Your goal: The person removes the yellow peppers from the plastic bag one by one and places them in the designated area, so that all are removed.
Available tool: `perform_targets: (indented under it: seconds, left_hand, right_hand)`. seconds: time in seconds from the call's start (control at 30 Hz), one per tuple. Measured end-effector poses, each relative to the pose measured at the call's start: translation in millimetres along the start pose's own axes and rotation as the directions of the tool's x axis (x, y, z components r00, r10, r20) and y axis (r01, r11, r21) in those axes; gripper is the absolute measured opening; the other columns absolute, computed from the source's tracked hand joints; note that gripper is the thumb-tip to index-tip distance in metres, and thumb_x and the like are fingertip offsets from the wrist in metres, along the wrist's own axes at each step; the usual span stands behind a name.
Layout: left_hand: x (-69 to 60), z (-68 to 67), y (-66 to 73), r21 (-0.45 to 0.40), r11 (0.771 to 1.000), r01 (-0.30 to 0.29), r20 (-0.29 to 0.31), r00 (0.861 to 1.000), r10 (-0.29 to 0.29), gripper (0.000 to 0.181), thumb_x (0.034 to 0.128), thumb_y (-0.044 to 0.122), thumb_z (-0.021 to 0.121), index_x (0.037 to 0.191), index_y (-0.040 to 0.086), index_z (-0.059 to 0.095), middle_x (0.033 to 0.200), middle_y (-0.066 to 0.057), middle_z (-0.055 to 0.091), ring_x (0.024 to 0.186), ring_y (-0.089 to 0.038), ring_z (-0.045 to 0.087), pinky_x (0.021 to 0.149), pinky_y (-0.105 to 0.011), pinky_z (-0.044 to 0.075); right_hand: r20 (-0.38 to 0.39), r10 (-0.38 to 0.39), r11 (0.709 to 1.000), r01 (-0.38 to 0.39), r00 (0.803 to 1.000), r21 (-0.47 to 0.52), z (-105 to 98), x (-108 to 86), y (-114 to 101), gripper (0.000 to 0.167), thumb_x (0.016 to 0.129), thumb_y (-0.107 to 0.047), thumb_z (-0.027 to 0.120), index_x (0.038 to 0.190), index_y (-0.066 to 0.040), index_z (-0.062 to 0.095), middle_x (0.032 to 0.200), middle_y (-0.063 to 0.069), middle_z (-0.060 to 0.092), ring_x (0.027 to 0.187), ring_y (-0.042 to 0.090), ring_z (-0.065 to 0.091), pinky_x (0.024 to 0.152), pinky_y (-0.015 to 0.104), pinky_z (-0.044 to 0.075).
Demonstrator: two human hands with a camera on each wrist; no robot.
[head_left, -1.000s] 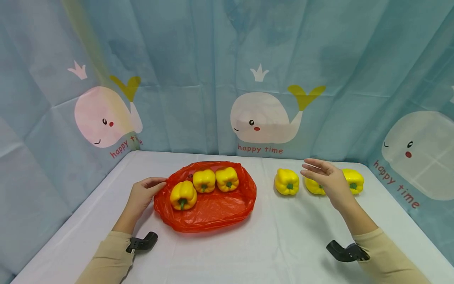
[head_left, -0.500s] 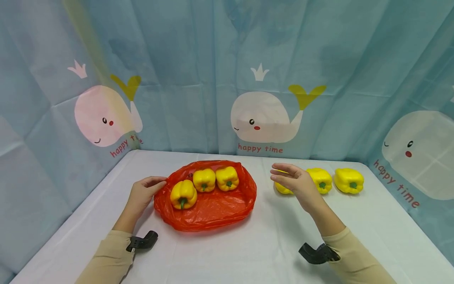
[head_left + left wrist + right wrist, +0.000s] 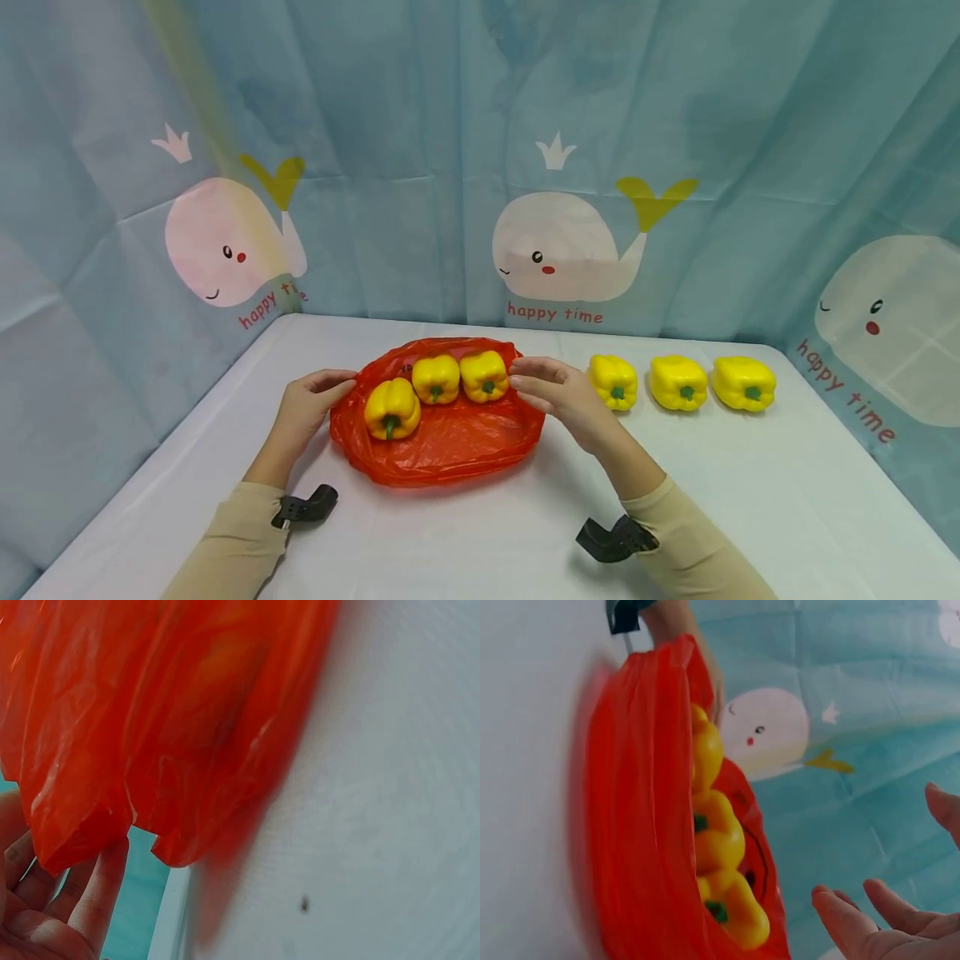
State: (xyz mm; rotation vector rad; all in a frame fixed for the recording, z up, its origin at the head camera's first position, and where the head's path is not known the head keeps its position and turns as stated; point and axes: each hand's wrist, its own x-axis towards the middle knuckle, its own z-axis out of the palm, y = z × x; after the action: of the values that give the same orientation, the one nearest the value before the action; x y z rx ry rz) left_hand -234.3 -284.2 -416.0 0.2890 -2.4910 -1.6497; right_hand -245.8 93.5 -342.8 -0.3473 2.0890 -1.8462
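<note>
A red plastic bag [image 3: 465, 442] lies spread with its mouth up, holding three yellow bell peppers: one at the left [image 3: 392, 409], a second pepper [image 3: 436, 379] and a third pepper [image 3: 483, 377] behind. My left hand [image 3: 300, 410] pinches the bag's left rim; in the left wrist view its fingers [image 3: 97, 900] show behind the red plastic [image 3: 172, 735]. My right hand [image 3: 567, 400] hovers by the bag's right rim, fingers extended and holding nothing. In the right wrist view its fingers [image 3: 855, 926] stand apart from the bag [image 3: 641, 810].
Three more yellow bell peppers stand in a row at the right: the nearest pepper [image 3: 613, 383], a middle pepper [image 3: 678, 383] and the far-right pepper [image 3: 743, 384]. A white cloth [image 3: 450, 542] covers the table. Behind hangs a blue curtain [image 3: 405, 233] with whale prints.
My right hand has moved left, from over the row of peppers to the bag's right rim. My left hand has stayed at the left rim, and the peppers keep their places.
</note>
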Motion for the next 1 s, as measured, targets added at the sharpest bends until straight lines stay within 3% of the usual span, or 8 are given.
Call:
perform_targets:
  seconds: [0.27,0.47,0.77,1.0]
  left_hand:
    - [0.2,-0.2,-1.7,-0.008,1.0,0.002,-0.01,1.0,-0.002,0.051,0.0973,0.042,0.061,0.133,0.005,0.061,0.137,-0.018,0.059,0.12,-0.022,0.054,0.082,-0.007,0.049]
    - [0.2,0.0,-1.2,-0.001,1.0,-0.009,-0.009,1.0,0.009,0.052,0.097,0.044,0.061,0.133,0.005,0.061,0.137,-0.018,0.06,0.117,-0.02,0.055,0.082,-0.007,0.049]
    - [1.4,0.6,-3.9,-0.004,0.999,-0.034,-0.018,0.999,0.034,0.049,0.0966,0.04,0.063,0.129,0.003,0.064,0.127,-0.012,0.066,0.098,0.0,0.057,0.083,-0.008,0.051]
    - [1.9,0.0,-4.3,0.004,0.999,-0.032,-0.021,0.999,0.032,0.049,0.0967,0.04,0.063,0.129,0.003,0.064,0.129,-0.015,0.064,0.098,0.0,0.056,0.082,-0.008,0.051]
  right_hand:
    - [0.058,0.045,0.998,-0.047,0.997,0.04,29.9,11.1,-2.0,0.053,0.094,-0.029,0.066,0.14,-0.006,0.053,0.142,0.011,0.057,0.126,0.023,0.059,0.109,0.042,0.046]
    - [0.113,0.057,0.994,-0.068,0.992,0.089,45.5,18.5,-0.1,0.052,0.096,-0.028,0.065,0.139,-0.001,0.053,0.141,0.013,0.057,0.131,0.03,0.056,0.11,0.046,0.044]
    - [0.197,0.078,0.991,-0.097,0.977,0.087,72.0,31.6,9.6,0.05,0.096,-0.029,0.065,0.135,0.001,0.057,0.138,0.013,0.06,0.128,0.029,0.057,0.11,0.048,0.044]
    - [0.194,0.116,0.987,-0.136,0.974,0.091,89.5,38.7,15.9,0.047,0.095,-0.03,0.066,0.13,0.001,0.061,0.133,0.012,0.063,0.126,0.032,0.06,0.104,0.041,0.051]
